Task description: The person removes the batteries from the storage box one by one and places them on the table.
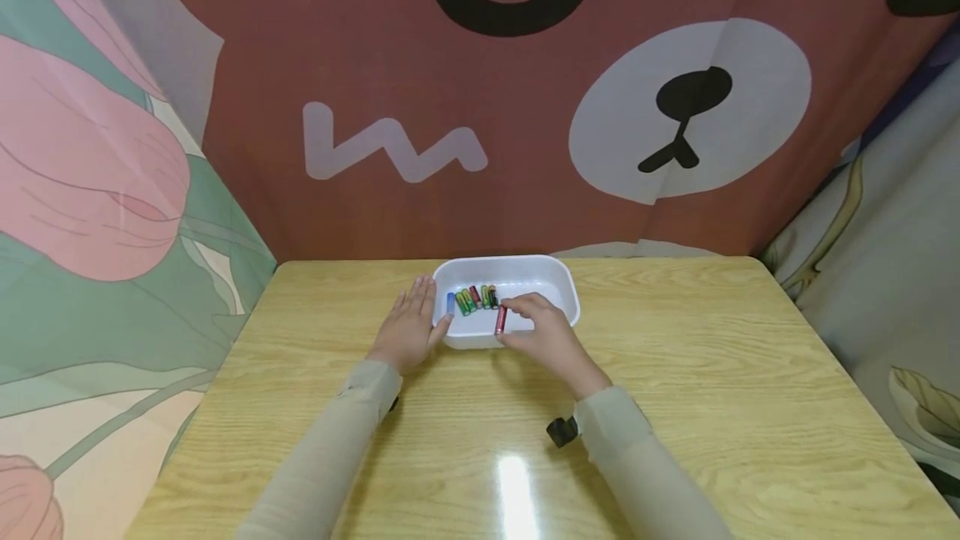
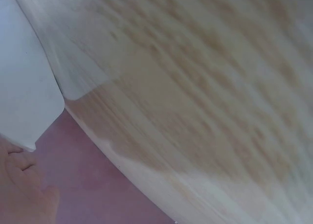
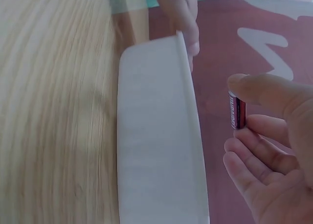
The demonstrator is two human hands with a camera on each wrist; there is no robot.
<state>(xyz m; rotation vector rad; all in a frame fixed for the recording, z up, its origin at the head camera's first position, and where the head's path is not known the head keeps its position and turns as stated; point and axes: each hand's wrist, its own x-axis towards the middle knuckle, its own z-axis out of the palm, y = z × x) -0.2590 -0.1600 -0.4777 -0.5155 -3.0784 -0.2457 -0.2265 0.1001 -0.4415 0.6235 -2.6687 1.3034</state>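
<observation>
In the head view my right hand [image 1: 551, 338] pinches a red battery [image 1: 501, 320] by its two ends, thumb against one end and a fingertip against the other. The right wrist view shows that battery [image 3: 237, 110] above the rim of a white plastic tray [image 3: 159, 131]. My left hand [image 1: 408, 327] lies with straight fingers along the tray's left end, its thumb over the near rim. Inside the tray [image 1: 536, 263], a blue battery [image 1: 450, 303] stands apart at the left, beside a row of several green, red and dark batteries [image 1: 476, 298].
The tray sits near the far edge of a wooden table [image 1: 675, 407]. Behind it hangs a red-brown cloth [image 1: 525, 207] with a cartoon bear print. Patterned cloths flank the table on both sides. A small black device [image 1: 562, 432] is strapped at the right wrist.
</observation>
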